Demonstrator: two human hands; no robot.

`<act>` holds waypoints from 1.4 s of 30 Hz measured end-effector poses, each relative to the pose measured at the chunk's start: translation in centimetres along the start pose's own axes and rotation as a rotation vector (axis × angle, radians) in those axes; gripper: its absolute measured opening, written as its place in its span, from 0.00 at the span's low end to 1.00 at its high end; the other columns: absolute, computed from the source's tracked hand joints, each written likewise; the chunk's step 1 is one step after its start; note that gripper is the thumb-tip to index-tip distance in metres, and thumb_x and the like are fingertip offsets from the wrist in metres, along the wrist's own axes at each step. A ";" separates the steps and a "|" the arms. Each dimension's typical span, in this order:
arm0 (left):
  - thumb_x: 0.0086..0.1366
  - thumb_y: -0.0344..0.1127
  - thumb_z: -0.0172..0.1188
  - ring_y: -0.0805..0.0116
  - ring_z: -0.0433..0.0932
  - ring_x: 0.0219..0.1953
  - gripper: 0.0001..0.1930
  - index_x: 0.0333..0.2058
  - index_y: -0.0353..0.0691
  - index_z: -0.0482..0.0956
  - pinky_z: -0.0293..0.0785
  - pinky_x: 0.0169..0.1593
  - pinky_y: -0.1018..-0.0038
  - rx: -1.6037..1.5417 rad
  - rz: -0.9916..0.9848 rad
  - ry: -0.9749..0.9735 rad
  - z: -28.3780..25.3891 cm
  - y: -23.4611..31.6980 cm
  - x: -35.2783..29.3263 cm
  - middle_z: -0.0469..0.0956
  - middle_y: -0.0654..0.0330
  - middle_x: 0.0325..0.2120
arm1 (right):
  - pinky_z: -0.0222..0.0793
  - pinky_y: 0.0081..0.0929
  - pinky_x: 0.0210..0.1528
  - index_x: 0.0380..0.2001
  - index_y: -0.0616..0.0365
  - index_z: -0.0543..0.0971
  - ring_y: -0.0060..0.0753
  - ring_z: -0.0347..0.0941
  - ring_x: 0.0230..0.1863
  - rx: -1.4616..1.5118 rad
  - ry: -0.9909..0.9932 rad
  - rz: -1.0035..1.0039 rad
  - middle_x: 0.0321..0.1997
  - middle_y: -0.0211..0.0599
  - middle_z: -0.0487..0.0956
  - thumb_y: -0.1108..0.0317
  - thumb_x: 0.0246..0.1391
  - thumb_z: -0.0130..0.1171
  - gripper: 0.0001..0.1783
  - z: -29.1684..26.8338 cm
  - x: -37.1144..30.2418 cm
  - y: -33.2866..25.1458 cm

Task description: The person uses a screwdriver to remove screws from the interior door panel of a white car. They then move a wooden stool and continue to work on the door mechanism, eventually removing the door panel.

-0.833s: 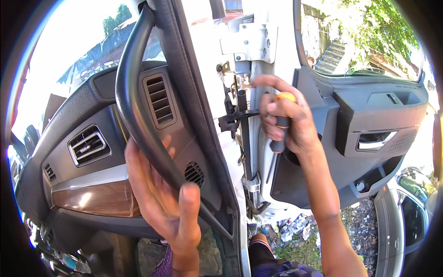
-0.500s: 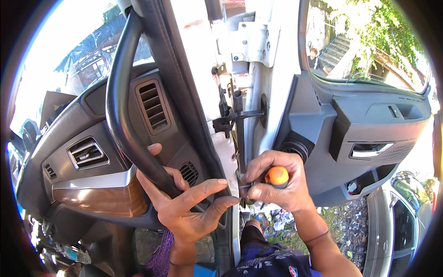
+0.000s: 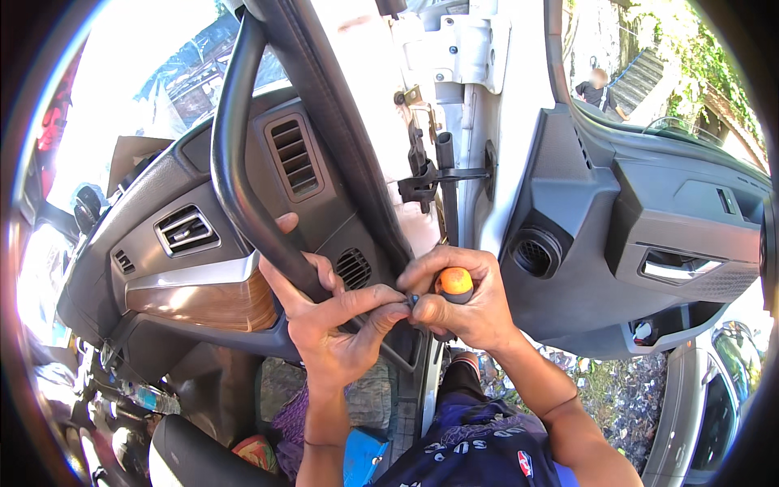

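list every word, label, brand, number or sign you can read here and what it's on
No whole word can be read.
Dark blue shirt: pale lettering, broken up by folds.
Red-and-white emblem on the shirt: too small to read.
Orange-topped screwdriver handle in the right hand: no lettering visible.
Grey door panel: none I can make out.

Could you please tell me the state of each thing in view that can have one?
Right hand: closed around the orange-ended tool
Orange-ended tool: held, orange end facing the camera
Left hand: thumb and index fingertips close together
Small dark piece: held at the fingertips
Vehicle door: open
Black door strap: extended
Grab handle: attached
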State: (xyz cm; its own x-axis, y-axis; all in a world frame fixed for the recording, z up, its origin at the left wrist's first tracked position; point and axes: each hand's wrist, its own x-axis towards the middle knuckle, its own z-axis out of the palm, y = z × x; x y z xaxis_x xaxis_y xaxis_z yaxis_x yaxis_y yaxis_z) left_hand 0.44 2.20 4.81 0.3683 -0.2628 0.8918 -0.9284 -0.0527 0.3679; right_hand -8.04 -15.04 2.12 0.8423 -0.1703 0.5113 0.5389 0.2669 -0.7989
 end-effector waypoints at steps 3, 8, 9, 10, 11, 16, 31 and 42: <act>0.38 0.43 0.82 0.71 0.62 0.33 0.15 0.28 0.52 0.92 0.66 0.34 0.80 0.072 0.048 -0.021 0.0 0.3 0.4 0.56 0.54 0.65 | 0.64 0.17 0.19 0.34 0.63 0.81 0.17 0.70 0.19 -0.090 0.129 -0.119 0.24 0.29 0.78 0.45 0.59 0.67 0.26 -0.6 -0.8 -1.3; 0.39 0.43 0.82 0.71 0.61 0.32 0.15 0.29 0.49 0.91 0.67 0.35 0.78 0.040 0.037 -0.009 0.1 0.5 0.3 0.55 0.54 0.64 | 0.66 0.21 0.14 0.32 0.54 0.69 0.24 0.68 0.15 0.463 0.017 -0.775 0.23 0.30 0.71 0.44 0.73 0.43 0.25 -3.3 -1.1 -7.7; 0.39 0.42 0.83 0.71 0.61 0.32 0.16 0.29 0.49 0.91 0.67 0.35 0.78 0.041 0.047 -0.007 0.1 0.4 0.4 0.55 0.54 0.64 | 0.65 0.21 0.14 0.34 0.54 0.68 0.24 0.68 0.15 0.404 -0.040 -0.845 0.24 0.30 0.71 0.45 0.74 0.39 0.24 -3.9 -1.3 -8.6; 0.39 0.42 0.83 0.71 0.61 0.32 0.15 0.29 0.49 0.91 0.67 0.35 0.78 0.052 0.041 -0.014 0.2 0.5 0.4 0.55 0.54 0.64 | 0.65 0.22 0.13 0.33 0.55 0.68 0.24 0.67 0.15 0.419 -0.059 -0.867 0.23 0.30 0.71 0.46 0.74 0.41 0.24 -4.2 -1.2 -9.2; 0.39 0.42 0.83 0.71 0.61 0.32 0.15 0.29 0.49 0.91 0.67 0.35 0.78 0.063 0.034 -0.022 0.2 0.6 0.4 0.55 0.54 0.64 | 0.64 0.22 0.13 0.33 0.55 0.68 0.24 0.66 0.15 0.435 -0.079 -0.889 0.23 0.30 0.71 0.47 0.74 0.42 0.23 -4.5 -1.2 -9.6; 0.40 0.41 0.83 0.71 0.61 0.32 0.15 0.29 0.48 0.91 0.67 0.36 0.77 0.066 0.034 -0.019 0.1 0.7 0.5 0.55 0.54 0.64 | 0.61 0.22 0.14 0.29 0.54 0.66 0.23 0.63 0.13 0.610 -0.079 -0.941 0.22 0.29 0.70 0.53 0.71 0.49 0.19 -4.6 -1.5 -11.1; 0.41 0.44 0.83 0.70 0.61 0.33 0.16 0.29 0.47 0.91 0.66 0.37 0.76 0.090 -0.002 -0.004 0.2 0.9 0.4 0.56 0.55 0.63 | 0.59 0.21 0.14 0.26 0.52 0.66 0.22 0.62 0.12 0.708 -0.130 -0.917 0.21 0.28 0.69 0.55 0.67 0.54 0.18 -4.7 -0.8 -11.0; 0.44 0.51 0.81 0.66 0.65 0.38 0.21 0.25 0.39 0.89 0.65 0.40 0.73 0.049 -0.048 0.029 0.3 0.5 -0.1 0.56 0.53 0.67 | 0.55 0.19 0.10 0.24 0.53 0.66 0.20 0.58 0.09 0.844 -0.207 -0.901 0.18 0.28 0.68 0.53 0.67 0.54 0.21 -5.1 0.9 -10.5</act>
State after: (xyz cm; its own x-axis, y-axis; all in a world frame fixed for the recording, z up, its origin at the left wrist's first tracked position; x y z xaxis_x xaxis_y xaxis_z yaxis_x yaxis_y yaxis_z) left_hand -0.06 1.90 4.85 0.4128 -0.2307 0.8811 -0.9108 -0.1119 0.3974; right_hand -12.92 -22.80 9.39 0.1178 -0.4766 0.8712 0.6902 0.6700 0.2732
